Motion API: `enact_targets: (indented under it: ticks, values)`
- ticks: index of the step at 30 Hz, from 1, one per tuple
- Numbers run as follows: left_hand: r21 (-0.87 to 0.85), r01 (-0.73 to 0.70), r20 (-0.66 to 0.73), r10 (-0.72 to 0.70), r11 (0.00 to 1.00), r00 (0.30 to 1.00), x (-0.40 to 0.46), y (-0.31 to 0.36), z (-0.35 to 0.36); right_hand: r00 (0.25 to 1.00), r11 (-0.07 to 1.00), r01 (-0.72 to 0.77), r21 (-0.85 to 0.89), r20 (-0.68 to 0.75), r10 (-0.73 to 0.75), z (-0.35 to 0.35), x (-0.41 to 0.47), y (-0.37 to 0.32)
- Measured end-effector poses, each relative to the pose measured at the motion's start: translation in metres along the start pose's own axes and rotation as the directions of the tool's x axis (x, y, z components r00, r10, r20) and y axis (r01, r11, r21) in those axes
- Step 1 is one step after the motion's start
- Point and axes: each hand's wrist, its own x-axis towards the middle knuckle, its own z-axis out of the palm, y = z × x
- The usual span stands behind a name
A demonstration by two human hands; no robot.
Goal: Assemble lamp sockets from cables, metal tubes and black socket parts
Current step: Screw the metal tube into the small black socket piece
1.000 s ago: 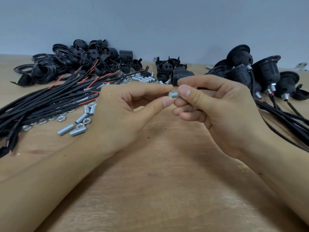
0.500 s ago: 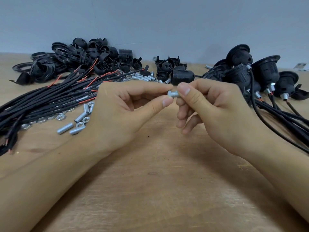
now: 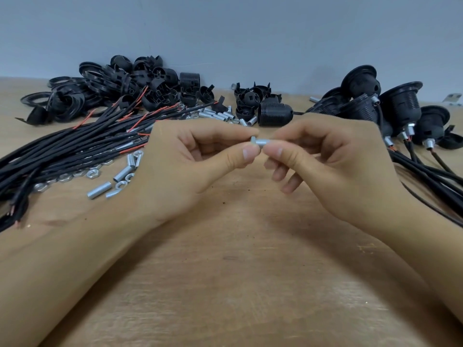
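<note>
Mostly wooden tabletop (image 3: 238, 284), grey wall (image 3: 250, 33) behind

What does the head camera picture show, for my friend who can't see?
Two hands, left hand and right hand, pinch a small metal tube together above a wooden table. Black cables lie left; finished sockets sit right.

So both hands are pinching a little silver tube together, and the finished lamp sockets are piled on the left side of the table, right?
Not quite. The finished sockets with cables attached are on the right side of the table, as the head view shows. The left side has loose cables and unassembled black parts. Yes, the left hand and right hand both pinch the little silver tube.
</note>
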Motion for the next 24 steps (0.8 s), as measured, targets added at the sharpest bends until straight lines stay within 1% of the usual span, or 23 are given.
enact_targets:
  ticks: [3,5,6,8,9,11,14,16,18,19,20,21,23,24]
  values:
    - [0.076,-0.078,0.01,0.078,0.994,0.997,0.0,0.0,0.0,0.99,0.987,-0.118,0.11,0.087,0.108,0.001,0.002,-0.001]
    - [0.079,-0.077,-0.014,0.078,0.994,0.997,0.0,0.0,0.0,0.988,0.982,-0.127,0.142,0.109,0.112,0.003,0.002,0.0]
    - [0.057,-0.056,-0.028,0.058,0.997,0.998,0.0,0.0,-0.001,0.993,0.991,-0.086,0.1,0.093,0.076,0.003,0.001,0.001]
    - [0.016,-0.008,-0.025,0.008,1.0,1.0,0.001,0.001,-0.002,0.997,0.995,0.046,-0.092,0.069,-0.04,0.002,0.0,0.003]
    - [0.004,0.015,-0.018,-0.015,1.0,1.0,0.001,0.001,-0.002,0.992,0.976,0.115,-0.186,0.074,-0.102,0.001,0.0,0.003]
    - [-0.015,0.05,-0.013,-0.05,0.999,0.999,0.001,0.001,-0.002,0.975,0.925,0.22,-0.311,0.083,-0.204,-0.001,0.001,0.004]
    - [-0.029,0.077,0.017,-0.077,0.997,0.997,0.001,0.0,-0.003,0.943,0.836,0.325,-0.442,0.086,-0.321,-0.004,0.003,0.005]
    - [-0.048,0.11,0.044,-0.107,0.993,0.993,0.001,-0.002,-0.004,0.911,0.749,0.396,-0.531,0.126,-0.392,-0.007,0.004,0.006]
    - [-0.067,0.128,0.053,-0.124,0.99,0.991,0.001,-0.004,-0.004,0.889,0.688,0.437,-0.579,0.158,-0.431,-0.009,0.005,0.006]
    - [-0.074,0.126,0.052,-0.123,0.989,0.991,0.001,-0.004,-0.004,0.884,0.682,0.444,-0.581,0.159,-0.44,-0.009,0.005,0.006]
    - [-0.078,0.117,0.051,-0.114,0.99,0.992,0.001,-0.004,-0.004,0.887,0.698,0.439,-0.566,0.15,-0.436,-0.009,0.005,0.005]
    - [-0.079,0.101,0.047,-0.098,0.992,0.994,0.001,-0.004,-0.003,0.901,0.741,0.418,-0.525,0.131,-0.415,-0.008,0.004,0.004]
    - [-0.073,0.064,0.034,-0.061,0.995,0.998,0.001,-0.004,-0.002,0.934,0.851,0.351,-0.39,0.08,-0.349,-0.006,0.003,0.002]
    - [-0.073,0.057,0.029,-0.056,0.996,0.998,0.001,-0.005,-0.002,0.939,0.87,0.339,-0.358,0.065,-0.338,-0.005,0.003,0.001]
